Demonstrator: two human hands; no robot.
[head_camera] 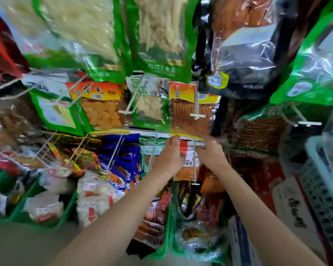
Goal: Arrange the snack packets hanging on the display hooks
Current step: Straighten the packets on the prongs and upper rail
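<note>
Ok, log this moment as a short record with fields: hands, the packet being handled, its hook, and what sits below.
left hand: on the left edge of the orange packet
right hand: at the packet's top right edge, grip blurred
orange packet: hanging on the white hook, red and white header
white hook: runs down the packet's front
below: green bins holding more packets
</note>
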